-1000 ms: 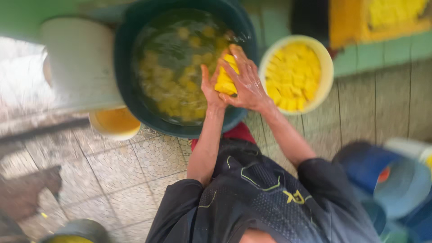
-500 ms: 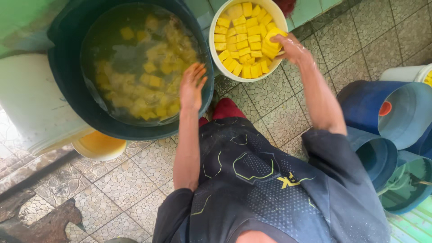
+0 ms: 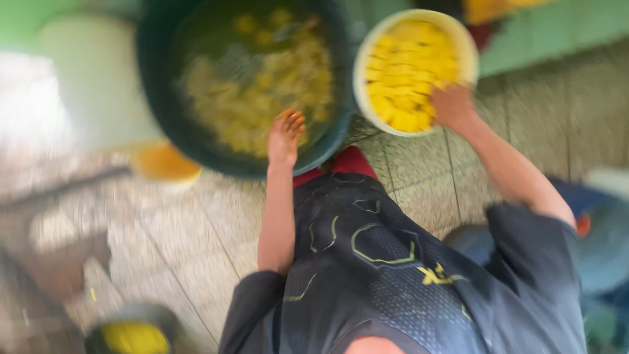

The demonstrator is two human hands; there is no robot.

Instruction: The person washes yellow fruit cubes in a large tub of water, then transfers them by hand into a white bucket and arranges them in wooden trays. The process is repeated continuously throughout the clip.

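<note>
Left hand (image 3: 285,136) spread flat, grasping nothing, on dark tub (image 3: 164,131) rim at 6 o'clock. Right hand (image 3: 452,106) at white bowl (image 3: 362,78) edge, 4 o'clock; grip blurred, cannot tell. Yellow pieces (image 3: 400,72) fill bowl: likely wet, slippery, soft; take gently by flat sides.

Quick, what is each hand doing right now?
Left hand: open, empty, fingers spread at the dark tub's near rim.
Right hand: at the white bowl of yellow pieces; grip cannot be told, blurred.

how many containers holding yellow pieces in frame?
2 clear: the dark tub of pieces in liquid under the left hand, and the white bowl at the right hand. Blurred yellow spots elsewhere may be more.
</note>
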